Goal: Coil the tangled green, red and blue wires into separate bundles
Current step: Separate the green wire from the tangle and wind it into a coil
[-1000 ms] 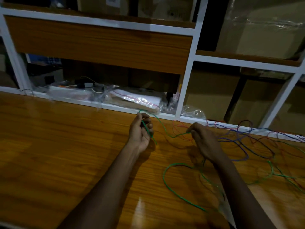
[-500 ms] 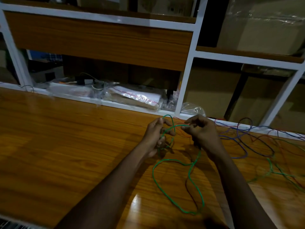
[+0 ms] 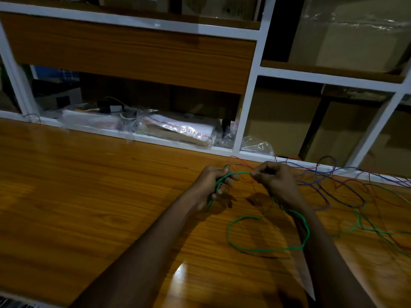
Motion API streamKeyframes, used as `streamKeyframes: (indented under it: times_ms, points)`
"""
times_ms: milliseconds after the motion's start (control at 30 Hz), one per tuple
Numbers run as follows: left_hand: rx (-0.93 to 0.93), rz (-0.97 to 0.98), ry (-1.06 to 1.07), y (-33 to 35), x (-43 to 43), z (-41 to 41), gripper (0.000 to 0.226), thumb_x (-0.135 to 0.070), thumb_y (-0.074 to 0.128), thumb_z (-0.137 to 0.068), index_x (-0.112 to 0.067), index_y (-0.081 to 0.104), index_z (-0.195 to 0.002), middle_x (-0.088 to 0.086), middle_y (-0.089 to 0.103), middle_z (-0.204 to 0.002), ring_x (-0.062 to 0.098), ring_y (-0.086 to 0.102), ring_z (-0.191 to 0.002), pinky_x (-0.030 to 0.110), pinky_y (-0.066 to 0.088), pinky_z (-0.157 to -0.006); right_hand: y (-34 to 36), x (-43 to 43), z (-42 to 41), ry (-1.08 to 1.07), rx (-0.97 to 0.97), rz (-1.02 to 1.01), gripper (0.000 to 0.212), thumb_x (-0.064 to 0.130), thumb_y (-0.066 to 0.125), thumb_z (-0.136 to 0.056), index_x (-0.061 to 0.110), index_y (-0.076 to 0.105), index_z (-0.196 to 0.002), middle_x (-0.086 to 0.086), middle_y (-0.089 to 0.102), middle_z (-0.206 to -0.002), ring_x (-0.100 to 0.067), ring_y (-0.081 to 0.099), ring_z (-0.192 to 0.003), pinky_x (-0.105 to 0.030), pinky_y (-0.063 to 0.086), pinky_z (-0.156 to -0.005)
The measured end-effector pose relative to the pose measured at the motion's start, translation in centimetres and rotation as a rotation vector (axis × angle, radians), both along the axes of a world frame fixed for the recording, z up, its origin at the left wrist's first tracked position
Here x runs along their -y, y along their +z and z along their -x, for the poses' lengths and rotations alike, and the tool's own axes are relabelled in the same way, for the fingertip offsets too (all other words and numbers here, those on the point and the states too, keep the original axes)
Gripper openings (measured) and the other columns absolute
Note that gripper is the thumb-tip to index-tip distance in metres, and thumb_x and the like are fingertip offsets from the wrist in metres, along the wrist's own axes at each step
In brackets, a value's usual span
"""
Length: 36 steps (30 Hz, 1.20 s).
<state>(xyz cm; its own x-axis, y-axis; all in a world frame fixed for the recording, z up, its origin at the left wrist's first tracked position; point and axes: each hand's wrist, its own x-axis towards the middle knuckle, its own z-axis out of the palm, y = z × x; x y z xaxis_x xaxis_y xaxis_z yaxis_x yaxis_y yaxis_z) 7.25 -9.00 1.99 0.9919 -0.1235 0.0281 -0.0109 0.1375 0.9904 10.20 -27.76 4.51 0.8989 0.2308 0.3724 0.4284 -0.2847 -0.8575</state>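
A thin green wire lies in a loose loop on the wooden table in front of me. My left hand grips a small coil of this green wire. My right hand pinches the same wire a short span to the right, held just above the table. A red wire loops behind my hands. Blue wire lies tangled with red and more green strands to the right, reaching the table's right edge.
A white-framed shelf unit stands along the back of the table. Clear plastic bags with papers and small parts lie in its lowest opening. Cardboard boxes fill the right shelves.
My hands came together from apart, and the left hand now holds a turn of green wire. The loose green loop on the table has been drawn in and shifted right.
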Motion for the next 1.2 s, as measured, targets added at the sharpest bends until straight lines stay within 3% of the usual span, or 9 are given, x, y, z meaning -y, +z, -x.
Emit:
streamKeyframes:
  times_ms: [133, 333, 467, 533, 667, 800, 933, 1067, 1200]
  points:
    - [-0.142, 0.176, -0.128, 0.4, -1.1, -0.4, 0.034, -0.026, 0.032, -0.102, -0.015, 0.047, -0.073, -0.010, 0.030, -0.047, 0.002, 0.019, -0.033, 0.013, 0.011, -0.033, -0.3, -1.1, 0.0, -0.010, -0.063, -0.048, 0.009, 0.007, 0.068, -0.086, 0.007, 0.063, -0.079, -0.003, 0.052, -0.062, -0.005, 0.038, -0.041, -0.017, 0.029, -0.036]
    - [-0.113, 0.674, -0.207, 0.5, -3.8, -1.0, 0.036, -0.029, 0.037, -0.093, -0.020, 0.045, -0.059, -0.009, 0.012, -0.052, 0.006, 0.007, -0.042, 0.016, 0.009, -0.032, -0.4, 4.1, -0.8, 0.674, -0.656, -0.248, 0.058, 0.006, 0.083, -0.064, 0.003, 0.053, -0.113, -0.009, 0.026, -0.057, -0.008, 0.022, -0.041, -0.013, 0.028, -0.034]
    - [-0.016, 0.819, -0.126, 0.2, -6.2, -1.5, 0.037, -0.035, 0.029, -0.102, -0.020, 0.038, -0.069, -0.009, 0.028, -0.046, 0.003, 0.016, -0.037, 0.016, 0.018, -0.030, -0.6, 5.4, -1.0, 0.321, -0.404, -0.122, 0.019, 0.004, 0.069, -0.067, 0.010, 0.061, -0.083, 0.000, 0.038, -0.048, -0.009, 0.030, -0.035, -0.016, 0.027, -0.035]
    - [0.030, 0.773, -0.111, 0.1, -6.7, -1.3, 0.035, -0.036, 0.031, -0.101, -0.020, 0.038, -0.070, -0.009, 0.029, -0.047, 0.002, 0.024, -0.034, 0.015, 0.021, -0.030, -0.8, 5.7, -1.7, 0.146, -0.357, -0.424, 0.020, 0.008, 0.075, -0.063, 0.019, 0.061, -0.071, 0.003, 0.033, -0.051, -0.009, 0.030, -0.039, -0.016, 0.030, -0.036]
    - [0.074, 0.810, -0.036, 0.1, -6.1, -1.3, 0.041, -0.038, 0.030, -0.102, -0.019, 0.042, -0.068, -0.009, 0.028, -0.047, 0.003, 0.020, -0.035, 0.015, 0.018, -0.031, -2.0, 6.3, -2.4, 0.175, -0.458, -0.870, 0.027, -0.001, 0.052, -0.082, 0.021, 0.055, -0.098, 0.002, 0.044, -0.061, -0.003, 0.030, -0.036, -0.013, 0.032, -0.033]
    - [0.126, 0.878, 0.054, 0.1, -6.9, -1.7, 0.038, -0.043, 0.029, -0.101, -0.019, 0.042, -0.073, -0.009, 0.029, -0.048, 0.002, 0.024, -0.034, 0.015, 0.020, -0.031, -2.6, 6.6, -2.9, -0.244, -0.270, -0.437, 0.022, -0.003, 0.056, -0.086, 0.018, 0.060, -0.085, -0.009, 0.050, -0.069, -0.007, 0.033, -0.036, -0.019, 0.028, -0.041]
    - [0.102, 0.830, 0.029, -0.1, -5.4, -1.6, 0.037, -0.042, 0.028, -0.101, -0.018, 0.043, -0.077, -0.009, 0.029, -0.049, 0.001, 0.026, -0.034, 0.013, 0.023, -0.028, -3.3, 3.2, -2.0, -0.768, 0.112, 0.364, 0.013, 0.022, 0.066, -0.085, 0.012, 0.067, -0.077, -0.015, 0.067, -0.077, -0.033, 0.063, -0.075, -0.032, 0.041, -0.063]
    - [0.079, 0.780, 0.037, 0.0, -4.0, -1.2, 0.036, -0.039, 0.030, -0.102, -0.017, 0.043, -0.076, -0.008, 0.035, -0.050, 0.001, 0.033, -0.036, 0.012, 0.028, -0.030, -2.6, -0.7, -1.4, -0.353, 0.060, 0.973, 0.006, 0.024, 0.067, -0.082, 0.020, 0.070, -0.084, -0.006, 0.070, -0.086, -0.025, 0.067, -0.086, -0.029, 0.048, -0.067]
    - [0.067, 0.743, 0.077, 0.1, -3.7, -0.8, 0.038, -0.038, 0.030, -0.102, -0.015, 0.045, -0.076, 0.005, 0.070, -0.083, 0.021, 0.070, -0.070, 0.030, 0.057, -0.049, -1.6, -2.5, -0.4, 0.198, 0.091, 0.730, 0.029, -0.003, 0.067, -0.072, 0.025, 0.076, -0.074, 0.009, 0.062, -0.079, -0.014, 0.060, -0.077, -0.024, 0.043, -0.066]
